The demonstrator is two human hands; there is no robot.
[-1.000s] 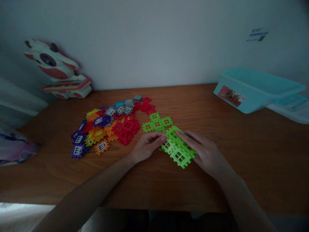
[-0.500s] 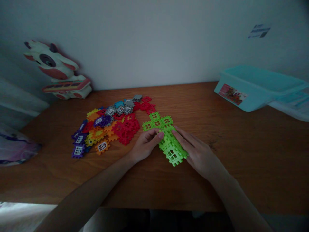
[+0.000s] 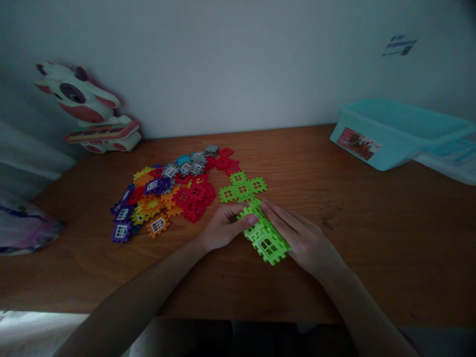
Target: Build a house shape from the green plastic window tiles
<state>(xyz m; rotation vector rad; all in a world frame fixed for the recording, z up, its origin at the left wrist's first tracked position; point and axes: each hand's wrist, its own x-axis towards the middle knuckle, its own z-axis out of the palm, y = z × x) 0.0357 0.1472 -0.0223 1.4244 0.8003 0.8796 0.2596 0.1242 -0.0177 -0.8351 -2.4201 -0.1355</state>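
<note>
A box-like structure of light-green interlocking building tiles, some with window cut-outs, is held between my two hands, tilted toward me. My left hand grips its left side, with the thumb across the top face. My right hand presses along its right side with the fingers stretched together toward its far end. Just beyond lies a flat group of joined green window tiles on the table; whether it is joined to the held structure is hidden by my hands.
A pile of red, orange, yellow, purple and grey tiles spreads left on the wooden table. A cow-shaped toy keyboard stands at back left, a turquoise bin at back right. A plastic bag sits at the left edge.
The held green structure has shifted slightly toward me and turned a little, showing more of its top. My left thumb and right fingers have moved slightly with it.
</note>
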